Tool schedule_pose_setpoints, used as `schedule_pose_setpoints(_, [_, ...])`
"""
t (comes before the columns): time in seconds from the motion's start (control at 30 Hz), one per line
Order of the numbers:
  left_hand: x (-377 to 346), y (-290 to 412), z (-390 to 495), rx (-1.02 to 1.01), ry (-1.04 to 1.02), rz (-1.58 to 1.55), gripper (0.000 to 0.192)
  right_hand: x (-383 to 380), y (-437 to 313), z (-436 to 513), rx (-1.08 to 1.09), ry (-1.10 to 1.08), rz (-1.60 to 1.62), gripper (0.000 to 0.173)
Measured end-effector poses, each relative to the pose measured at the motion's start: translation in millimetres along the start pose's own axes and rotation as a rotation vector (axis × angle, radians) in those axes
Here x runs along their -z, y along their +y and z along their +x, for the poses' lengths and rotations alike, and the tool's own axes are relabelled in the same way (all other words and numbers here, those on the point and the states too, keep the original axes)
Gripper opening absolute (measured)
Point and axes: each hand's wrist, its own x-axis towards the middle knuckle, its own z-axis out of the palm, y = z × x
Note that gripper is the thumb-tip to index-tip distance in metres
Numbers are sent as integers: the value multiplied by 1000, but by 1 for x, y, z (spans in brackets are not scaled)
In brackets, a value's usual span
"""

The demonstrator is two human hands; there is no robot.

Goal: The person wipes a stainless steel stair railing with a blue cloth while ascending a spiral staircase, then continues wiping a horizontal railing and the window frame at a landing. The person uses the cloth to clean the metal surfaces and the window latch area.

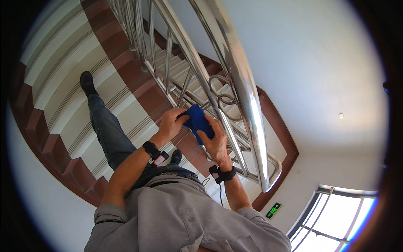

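Between my two hands is a folded blue cloth [199,119], held up in front of my body. My left hand [171,126] pinches its left edge between thumb and fingers. From the right, my right hand [215,140] grips the cloth, thumb on the near side and fingers around the far side. Just to the right of the cloth runs a stainless-steel stair railing with a thick polished handrail [244,82]. Both hands appear apart from the railing, though the overlap hides the exact gap.
Pale stair treads [94,67] with dark grooved strips and a red-brown border [108,34] rise to the upper left. One shoe [87,82] rests higher up, the other [176,156] lower. Another flight shows through the balusters. A lit exit sign [273,210] and a barred window [333,217] are at lower right.
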Motion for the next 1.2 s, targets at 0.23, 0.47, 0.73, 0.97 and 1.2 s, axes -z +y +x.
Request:
schedule_pose_setpoints(0.23, [-27, 11, 9, -135, 248, 268, 46, -19, 8, 17, 112, 270, -151, 41])
schedule_pose_setpoints(0.47, [-70, 9, 8, -216, 63, -165, 66, -20, 0, 20, 186, 317, -192, 30])
schedule_pose_setpoints(0.73, [-99, 4, 28, -189, 139, 11, 67, 13, -3, -12, 220, 323, -272, 22])
schedule_pose_setpoints(0.97, [-92, -10, 33, -155, 134, -89, 52, 8, -1, -17, 140, 212, -242, 20])
schedule_pose_setpoints(1.2, [-93, -2, 34, -169, 124, -30, 50, 7, -15, -5, 200, 225, -214, 22])
